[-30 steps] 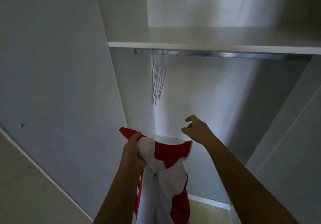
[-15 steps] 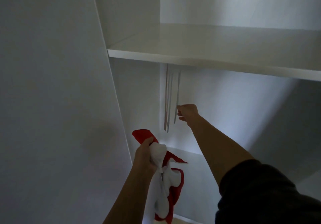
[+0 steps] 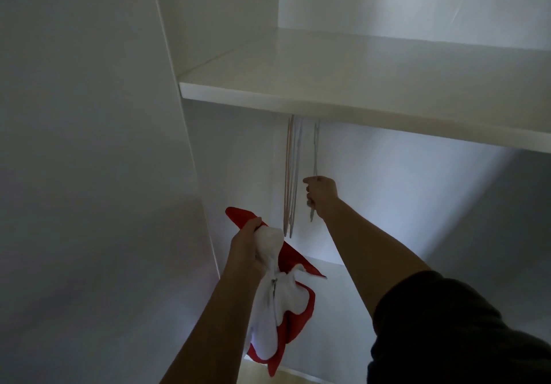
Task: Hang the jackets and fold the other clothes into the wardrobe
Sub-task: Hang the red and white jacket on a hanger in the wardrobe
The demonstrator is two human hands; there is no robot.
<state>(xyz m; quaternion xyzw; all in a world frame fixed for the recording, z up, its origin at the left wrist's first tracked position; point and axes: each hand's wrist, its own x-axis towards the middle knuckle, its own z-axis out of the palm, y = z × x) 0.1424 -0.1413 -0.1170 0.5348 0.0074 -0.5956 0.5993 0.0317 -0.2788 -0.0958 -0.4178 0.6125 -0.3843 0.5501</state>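
Observation:
A red and white zip jacket (image 3: 277,309) hangs bunched from my left hand (image 3: 249,246), which grips it near the collar in front of the open wardrobe. My right hand (image 3: 322,194) reaches into the hanging space and curls its fingers round a thin wire hanger (image 3: 315,157). That hanger stands apart to the right of a few more hangers (image 3: 290,175) that dangle side by side. The rail they hang from is hidden behind the edge of the white shelf (image 3: 357,109).
The wardrobe's open door or side panel (image 3: 89,175) fills the left of the view. A lower white board (image 3: 325,267) lies inside below the hangers. The wardrobe's back wall (image 3: 417,204) is lit pale behind my right arm.
My right hand rose from open mid-air to the hangers and took hold of one, pulling it right of the others. The view moved closer and the rail slid out of sight.

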